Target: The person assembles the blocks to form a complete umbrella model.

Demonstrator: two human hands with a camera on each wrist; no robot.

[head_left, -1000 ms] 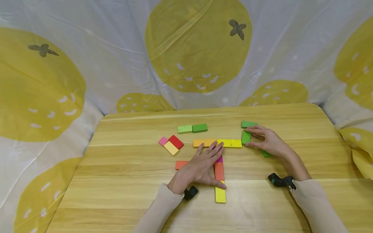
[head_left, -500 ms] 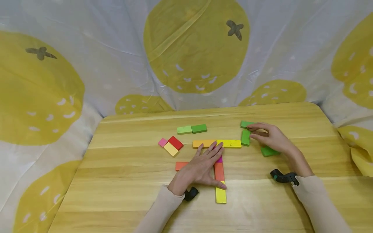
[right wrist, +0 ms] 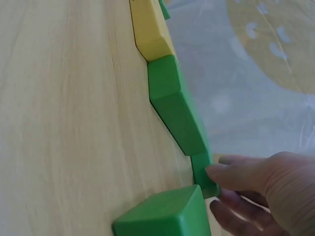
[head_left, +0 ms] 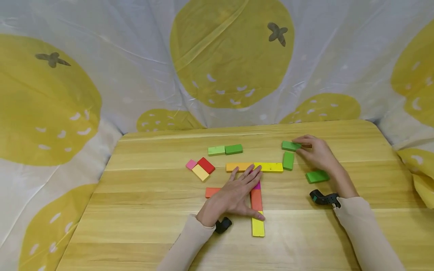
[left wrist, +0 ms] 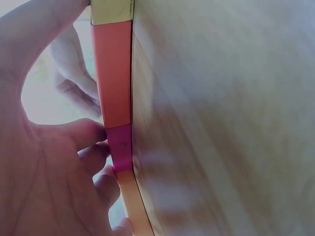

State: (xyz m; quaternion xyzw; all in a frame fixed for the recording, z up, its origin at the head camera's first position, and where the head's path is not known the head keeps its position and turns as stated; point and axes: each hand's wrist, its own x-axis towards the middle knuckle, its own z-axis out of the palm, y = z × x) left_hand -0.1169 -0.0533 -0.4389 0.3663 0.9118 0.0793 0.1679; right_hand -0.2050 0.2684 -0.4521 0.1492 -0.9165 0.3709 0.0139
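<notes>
My left hand [head_left: 232, 194] lies with fingers spread over a T of wooden blocks. Its fingertips touch the top bar, made of an orange block [head_left: 237, 167] and a yellow block [head_left: 272, 167]; its thumb rests on the stem. Down that stem run a magenta block [left wrist: 120, 145], a coral block [head_left: 256, 201] and a lower yellow block [head_left: 258, 229]. At the back right, my right hand [head_left: 317, 152] pinches the right end of a green block [head_left: 289, 146] between thumb and index finger. A second green block [head_left: 288, 161] stands lengthwise just in front, against the bar's right end.
Another green block [head_left: 317, 176] lies below my right hand. Light green [head_left: 216, 151] and dark green [head_left: 234, 149] blocks lie end to end at the back. Pink [head_left: 191, 164], red [head_left: 206, 165] and cream [head_left: 200, 172] blocks cluster left. A coral-orange block [head_left: 211, 192] is partly under my left hand.
My right hand has left the lengthwise green block and moved back to the green block behind it, uncovering the green block near its wrist. My left hand has stayed in place.
</notes>
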